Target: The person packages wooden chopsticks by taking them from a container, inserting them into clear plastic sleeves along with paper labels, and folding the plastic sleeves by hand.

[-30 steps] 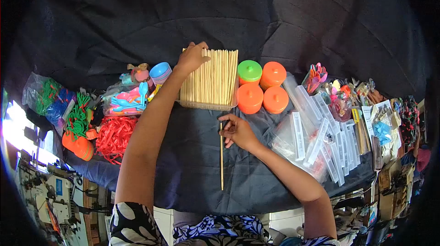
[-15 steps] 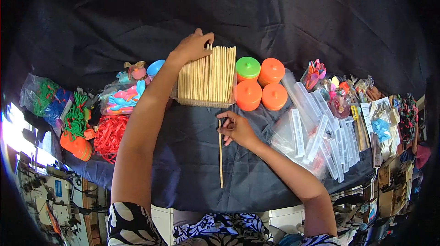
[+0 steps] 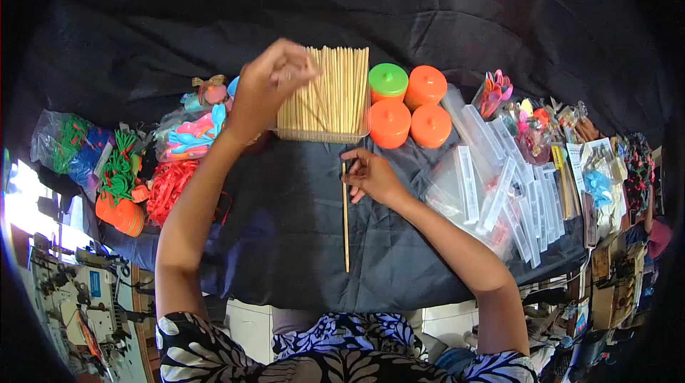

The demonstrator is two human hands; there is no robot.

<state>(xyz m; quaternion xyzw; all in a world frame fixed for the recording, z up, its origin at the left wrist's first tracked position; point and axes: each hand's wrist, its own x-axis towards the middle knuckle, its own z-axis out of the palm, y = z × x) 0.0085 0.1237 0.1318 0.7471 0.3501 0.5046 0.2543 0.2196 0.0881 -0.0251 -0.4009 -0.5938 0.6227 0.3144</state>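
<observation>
Between the thumb and fingertips of my right hand [image 3: 372, 177], a thin wooden stick [image 3: 346, 229] is pinched near its top, pointing down over the dark cloth. My left hand [image 3: 267, 87] is raised over the left side of a clear plastic tray [image 3: 321, 136] and is smeared by motion. Its fingers are curled together, and a blurred slanted stick appears to hang from them. Upright wooden sticks [image 3: 346, 90] stand packed in the tray, partly hidden by the left hand.
Orange and green lidded tubs [image 3: 390, 124] sit right of the tray. Beyond them lie long clear plastic cases [image 3: 497, 196] and bags. On the left are red ribbon [image 3: 171, 190], bagged spoons [image 3: 194, 137], green cord [image 3: 120, 172] and stacked orange cups [image 3: 118, 215].
My left hand has pulled back from the stick tops, down and left, and come nearer the camera. My right hand still holds its stick. The whole view has shifted slightly.
</observation>
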